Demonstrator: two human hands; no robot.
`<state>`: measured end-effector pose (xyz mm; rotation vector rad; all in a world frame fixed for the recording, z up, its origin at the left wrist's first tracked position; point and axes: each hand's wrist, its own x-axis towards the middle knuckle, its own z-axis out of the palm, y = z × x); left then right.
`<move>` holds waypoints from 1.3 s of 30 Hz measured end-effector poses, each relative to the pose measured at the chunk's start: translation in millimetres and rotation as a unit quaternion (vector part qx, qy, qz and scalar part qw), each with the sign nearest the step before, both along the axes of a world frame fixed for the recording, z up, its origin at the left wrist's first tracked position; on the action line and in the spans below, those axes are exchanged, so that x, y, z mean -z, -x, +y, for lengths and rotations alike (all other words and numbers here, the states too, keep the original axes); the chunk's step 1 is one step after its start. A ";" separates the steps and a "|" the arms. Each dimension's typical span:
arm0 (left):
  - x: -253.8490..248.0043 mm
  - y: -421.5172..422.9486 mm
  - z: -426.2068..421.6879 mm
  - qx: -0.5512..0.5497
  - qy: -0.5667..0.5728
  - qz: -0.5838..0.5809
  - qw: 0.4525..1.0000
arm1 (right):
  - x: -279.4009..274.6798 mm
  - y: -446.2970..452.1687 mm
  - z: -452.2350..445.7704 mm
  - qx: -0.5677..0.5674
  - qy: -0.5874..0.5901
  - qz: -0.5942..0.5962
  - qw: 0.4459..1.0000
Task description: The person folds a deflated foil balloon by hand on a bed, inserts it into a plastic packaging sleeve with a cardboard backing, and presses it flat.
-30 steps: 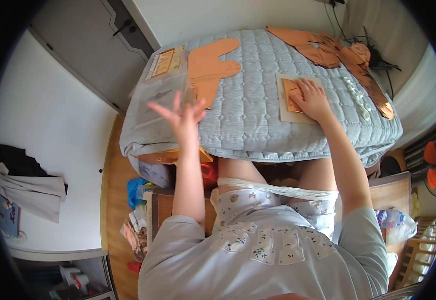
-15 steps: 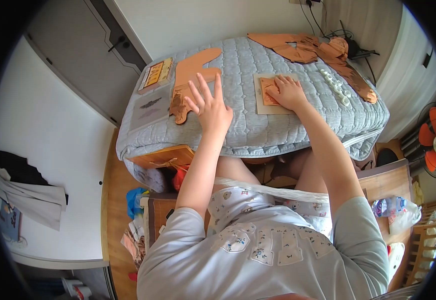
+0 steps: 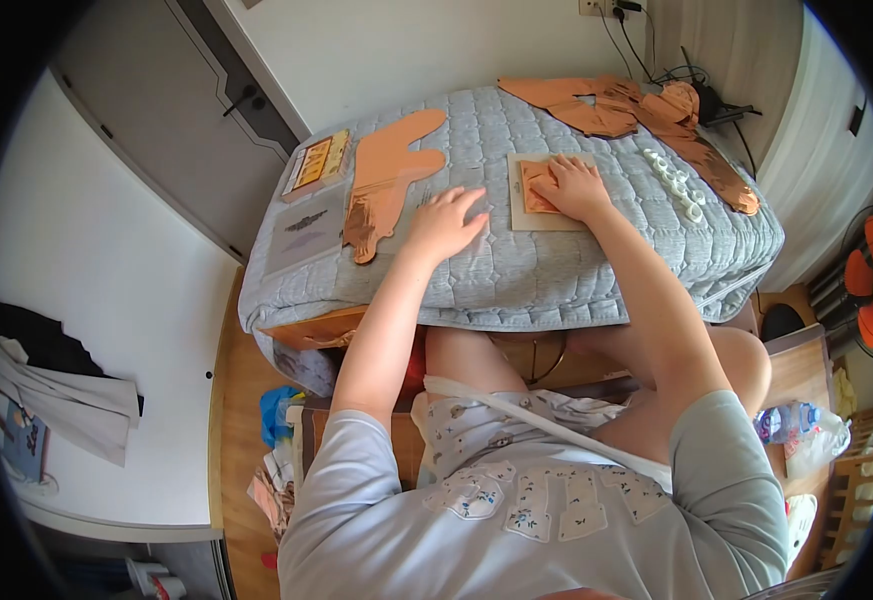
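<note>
My left hand is over the grey quilted cover, fingers apart and holding nothing. Just left of it lies a flat copper-coloured foil shape with rounded lobes. My right hand rests with spread fingers on a folded copper-coloured foil piece, which lies on a beige board. To the right of that hand is a row of white rolls. At the far left, a clear plastic sheet with a dark print lies below a yellow box.
More copper foil shapes spread over the back right of the quilted bed. Black cables lie behind them. An orange fan stands at the right, above a plastic bottle. A wooden drawer front juts out below the bed edge.
My left hand has moved right from over the plastic sheet and come down towards the cover. My right hand stays on the folded foil. One leg has shifted to the right.
</note>
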<state>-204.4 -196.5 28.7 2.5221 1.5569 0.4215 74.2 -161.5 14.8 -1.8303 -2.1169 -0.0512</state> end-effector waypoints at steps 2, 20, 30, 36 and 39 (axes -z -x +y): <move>-7.0 -15.6 -16.3 -0.026 0.000 0.046 0.999 | -3.7 -0.9 11.3 0.016 0.018 0.000 1.000; 19.7 -86.1 0.5 -0.100 -0.031 -0.092 0.990 | -5.5 -5.8 45.3 0.078 0.029 0.009 0.997; 19.1 -69.1 5.7 -0.106 0.024 -0.002 0.994 | 3.9 -14.5 67.0 0.069 -0.009 0.000 0.998; 14.9 -59.6 5.4 -0.074 0.063 -0.056 0.994 | 5.3 -14.1 65.7 0.076 -0.024 0.000 0.997; 18.0 -59.8 9.6 -0.084 0.072 -0.087 0.990 | 3.6 -14.9 64.7 0.075 -0.021 0.006 0.997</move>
